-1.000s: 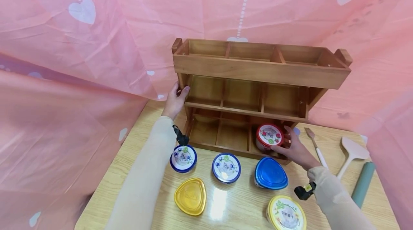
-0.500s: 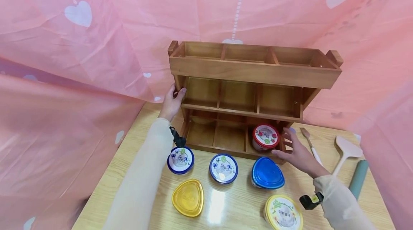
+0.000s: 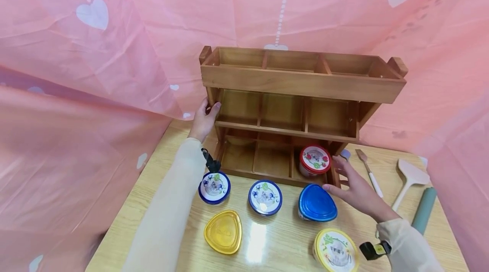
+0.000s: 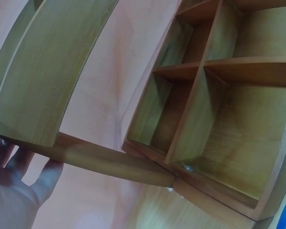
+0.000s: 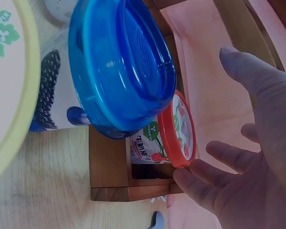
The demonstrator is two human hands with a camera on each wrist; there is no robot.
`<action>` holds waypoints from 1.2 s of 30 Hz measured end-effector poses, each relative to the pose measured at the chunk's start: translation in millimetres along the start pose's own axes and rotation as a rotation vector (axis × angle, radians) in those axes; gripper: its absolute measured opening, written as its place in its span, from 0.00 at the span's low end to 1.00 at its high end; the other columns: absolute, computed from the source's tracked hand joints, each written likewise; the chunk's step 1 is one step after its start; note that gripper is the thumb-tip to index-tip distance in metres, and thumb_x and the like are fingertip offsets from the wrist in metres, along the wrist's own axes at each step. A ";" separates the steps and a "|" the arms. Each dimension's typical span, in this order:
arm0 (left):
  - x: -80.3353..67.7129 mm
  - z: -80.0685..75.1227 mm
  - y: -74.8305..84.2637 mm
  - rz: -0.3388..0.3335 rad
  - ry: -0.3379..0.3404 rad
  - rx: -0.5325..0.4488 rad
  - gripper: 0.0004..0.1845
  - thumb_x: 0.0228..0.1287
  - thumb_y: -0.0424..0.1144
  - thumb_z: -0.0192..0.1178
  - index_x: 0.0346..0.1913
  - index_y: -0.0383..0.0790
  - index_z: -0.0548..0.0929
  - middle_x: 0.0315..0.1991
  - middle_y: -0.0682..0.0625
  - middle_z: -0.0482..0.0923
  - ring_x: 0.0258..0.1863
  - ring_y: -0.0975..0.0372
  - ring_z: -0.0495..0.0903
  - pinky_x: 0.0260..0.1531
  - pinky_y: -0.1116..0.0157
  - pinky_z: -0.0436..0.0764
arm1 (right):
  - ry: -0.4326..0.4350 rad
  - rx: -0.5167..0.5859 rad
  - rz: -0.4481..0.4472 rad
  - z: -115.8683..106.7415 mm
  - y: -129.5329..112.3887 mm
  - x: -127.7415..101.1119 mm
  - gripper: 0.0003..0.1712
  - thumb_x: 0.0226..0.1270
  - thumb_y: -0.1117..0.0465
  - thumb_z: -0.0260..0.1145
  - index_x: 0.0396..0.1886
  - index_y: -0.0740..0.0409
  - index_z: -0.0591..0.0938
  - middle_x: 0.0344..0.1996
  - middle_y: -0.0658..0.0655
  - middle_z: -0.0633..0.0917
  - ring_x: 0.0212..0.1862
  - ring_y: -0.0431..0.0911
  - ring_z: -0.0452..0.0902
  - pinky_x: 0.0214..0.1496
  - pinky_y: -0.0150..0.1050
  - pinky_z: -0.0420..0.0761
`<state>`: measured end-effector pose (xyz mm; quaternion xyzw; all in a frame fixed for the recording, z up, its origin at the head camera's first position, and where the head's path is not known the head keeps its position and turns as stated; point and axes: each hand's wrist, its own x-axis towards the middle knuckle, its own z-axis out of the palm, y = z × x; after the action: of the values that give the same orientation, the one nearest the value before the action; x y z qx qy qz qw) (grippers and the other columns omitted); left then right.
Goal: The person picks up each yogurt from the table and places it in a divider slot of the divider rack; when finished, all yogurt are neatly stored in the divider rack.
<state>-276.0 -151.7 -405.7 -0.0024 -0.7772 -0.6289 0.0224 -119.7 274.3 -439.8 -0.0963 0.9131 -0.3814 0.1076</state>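
Note:
A three-tier wooden shelf rack (image 3: pixel 302 82) with divided compartments stands on the table. My left hand (image 3: pixel 203 120) holds its left side post at the middle tier, thumb at the front; in the left wrist view the fingers (image 4: pixel 47 179) bend up behind the wood. A round tub with a red lid (image 3: pixel 315 159), strawberries printed on it, sits in the bottom tier's right compartment. Just right of that tub, by the rack's corner, my right hand (image 3: pixel 355 189) has its fingers spread and nothing in its grasp. A tub with a blue three-cornered lid (image 3: pixel 317 203) stands in front.
Two blue-rimmed round tubs (image 3: pixel 265 197), a yellow three-cornered lidded tub (image 3: pixel 223 232) and a round yellow-lidded tub (image 3: pixel 336 250) stand in front of the rack. To the right lie a brush-like tool (image 3: pixel 368 172), a white spatula (image 3: pixel 410 178) and a grey-green roll (image 3: pixel 424 210).
My right hand has let go of the red-lidded tub and drawn back to the right and toward me. The tub stays in its compartment; my left hand keeps its hold on the rack.

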 end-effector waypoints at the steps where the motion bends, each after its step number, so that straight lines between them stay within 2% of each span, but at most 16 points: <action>1: -2.2 -0.2 4.3 -0.004 -0.003 -0.009 0.29 0.77 0.48 0.49 0.76 0.50 0.59 0.73 0.43 0.63 0.71 0.50 0.65 0.71 0.50 0.66 | 0.003 0.000 -0.008 0.6 -0.8 -1.8 0.52 0.65 0.49 0.69 0.78 0.60 0.49 0.71 0.72 0.61 0.66 0.74 0.62 0.57 0.69 0.74; 7: -18.4 -2.5 32.0 -0.030 -0.025 -0.043 0.28 0.77 0.41 0.49 0.76 0.43 0.59 0.73 0.39 0.62 0.72 0.47 0.64 0.72 0.49 0.64 | 0.016 0.021 -0.040 6.0 -1.9 -14.7 0.50 0.66 0.54 0.69 0.77 0.63 0.51 0.70 0.73 0.63 0.65 0.72 0.64 0.57 0.67 0.76; 8: -19.5 -2.7 33.5 -0.034 -0.028 -0.039 0.29 0.77 0.41 0.49 0.76 0.43 0.58 0.73 0.39 0.62 0.72 0.47 0.64 0.72 0.50 0.64 | 0.017 0.027 -0.046 7.4 -1.3 -16.6 0.49 0.66 0.55 0.69 0.77 0.63 0.51 0.69 0.72 0.63 0.65 0.72 0.65 0.57 0.65 0.77; 10: -20.4 -3.1 34.8 -0.036 -0.029 -0.036 0.29 0.78 0.41 0.49 0.76 0.43 0.58 0.73 0.39 0.62 0.72 0.47 0.64 0.71 0.50 0.65 | 0.016 0.040 -0.054 10.8 0.4 -20.1 0.48 0.66 0.56 0.69 0.76 0.64 0.52 0.68 0.72 0.65 0.64 0.71 0.66 0.58 0.53 0.81; 13: -17.3 -2.8 30.3 -0.038 -0.026 -0.040 0.29 0.78 0.43 0.49 0.76 0.44 0.58 0.73 0.40 0.62 0.72 0.48 0.64 0.71 0.49 0.64 | 0.015 0.062 -0.061 16.1 3.2 -24.9 0.47 0.66 0.58 0.69 0.76 0.65 0.52 0.67 0.71 0.67 0.63 0.69 0.68 0.55 0.33 0.81; 15: -10.9 -2.4 20.6 -0.034 -0.024 -0.035 0.29 0.78 0.45 0.48 0.77 0.47 0.57 0.74 0.42 0.61 0.72 0.48 0.64 0.71 0.48 0.64 | 0.013 0.075 -0.069 19.2 5.1 -28.1 0.47 0.66 0.58 0.69 0.75 0.66 0.52 0.67 0.71 0.67 0.63 0.69 0.68 0.53 0.26 0.78; 20: 1.0 -1.0 0.5 -0.018 -0.013 -0.003 0.30 0.77 0.52 0.48 0.77 0.53 0.58 0.74 0.46 0.62 0.72 0.51 0.64 0.71 0.49 0.65 | 0.013 0.104 -0.086 27.6 9.1 -35.0 0.48 0.65 0.60 0.70 0.75 0.67 0.52 0.66 0.70 0.68 0.62 0.68 0.68 0.52 0.26 0.79; 22: -0.3 -0.8 2.0 -0.016 -0.010 0.003 0.30 0.76 0.51 0.49 0.77 0.53 0.58 0.73 0.45 0.63 0.71 0.51 0.65 0.71 0.49 0.65 | 0.005 0.123 -0.081 30.6 11.0 -36.9 0.48 0.65 0.60 0.70 0.75 0.67 0.52 0.67 0.71 0.68 0.63 0.69 0.67 0.52 0.23 0.77; 25: -5.8 -1.4 10.9 -0.027 -0.015 -0.016 0.29 0.77 0.48 0.49 0.76 0.50 0.58 0.73 0.43 0.62 0.72 0.49 0.64 0.71 0.48 0.64 | -0.019 0.149 -0.065 33.5 14.0 -38.5 0.50 0.65 0.60 0.70 0.76 0.67 0.50 0.67 0.73 0.66 0.64 0.70 0.66 0.53 0.27 0.79; 28: -14.3 -2.8 23.6 -0.046 -0.023 -0.026 0.29 0.77 0.45 0.49 0.76 0.46 0.58 0.73 0.42 0.62 0.72 0.48 0.64 0.71 0.48 0.64 | -0.043 0.147 -0.042 36.2 16.0 -39.2 0.50 0.65 0.59 0.70 0.76 0.66 0.50 0.68 0.74 0.65 0.65 0.73 0.66 0.55 0.39 0.82; 30: -18.5 -3.5 29.9 -0.057 -0.026 -0.025 0.29 0.77 0.44 0.49 0.76 0.45 0.58 0.73 0.41 0.62 0.72 0.48 0.64 0.71 0.48 0.64 | -0.058 0.141 -0.032 37.9 16.9 -38.9 0.51 0.65 0.58 0.70 0.76 0.65 0.49 0.68 0.74 0.65 0.64 0.74 0.66 0.56 0.50 0.82; 32: -20.7 -3.9 32.7 -0.066 -0.030 -0.018 0.29 0.78 0.45 0.48 0.77 0.46 0.58 0.74 0.42 0.61 0.72 0.49 0.63 0.72 0.49 0.64 | -0.072 0.139 -0.026 39.3 17.9 -38.5 0.51 0.65 0.58 0.70 0.76 0.65 0.48 0.68 0.74 0.64 0.64 0.75 0.66 0.56 0.57 0.80; 36: -22.3 -4.3 34.2 -0.074 -0.034 -0.011 0.29 0.78 0.45 0.48 0.77 0.46 0.57 0.75 0.43 0.60 0.73 0.49 0.63 0.72 0.50 0.64 | -0.098 0.142 -0.017 41.8 20.6 -37.7 0.52 0.65 0.59 0.70 0.77 0.64 0.47 0.68 0.75 0.63 0.64 0.76 0.65 0.56 0.60 0.79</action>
<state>-252.5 -148.2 -372.2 0.0154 -0.7736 -0.6333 -0.0140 -74.3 269.9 -478.6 -0.1148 0.8766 -0.4407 0.1555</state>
